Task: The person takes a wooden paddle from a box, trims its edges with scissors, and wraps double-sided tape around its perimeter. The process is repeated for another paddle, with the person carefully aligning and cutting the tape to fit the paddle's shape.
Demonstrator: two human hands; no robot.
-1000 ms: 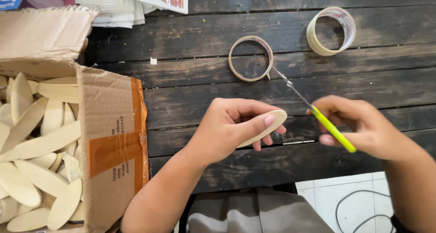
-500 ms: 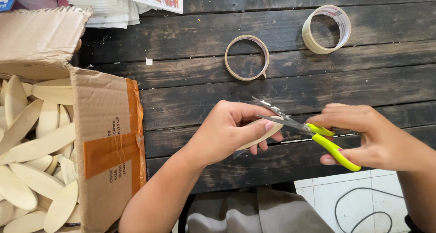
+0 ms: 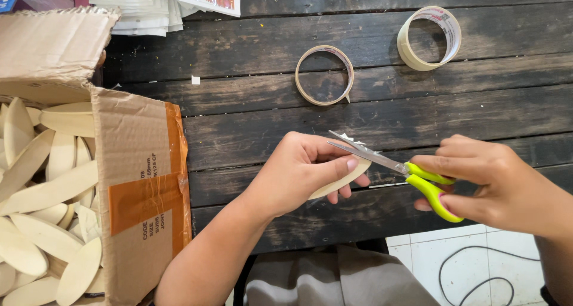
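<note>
My left hand (image 3: 301, 172) grips a pale, flat, leaf-shaped wooden piece (image 3: 337, 184) over the dark plank table (image 3: 250, 139). In my right hand (image 3: 489, 184) are scissors (image 3: 391, 166) with yellow-green handles. Their blades are slightly apart and point left, with the tips at the top edge of the wooden piece, just above my left thumb. A small pale scrap sits at the blades.
An open cardboard box (image 3: 140, 181) at the left holds several similar pale wooden pieces (image 3: 42, 198). Two tape rolls lie on the table: a thin one (image 3: 325, 75) in the middle and a thicker one (image 3: 430, 37) at the back right. Stacked papers (image 3: 155, 5) lie at the back.
My right hand swung the scissors from pointing up toward the thin tape roll down to the wooden piece. The blades now meet the piece's edge. My left hand stayed nearly still.
</note>
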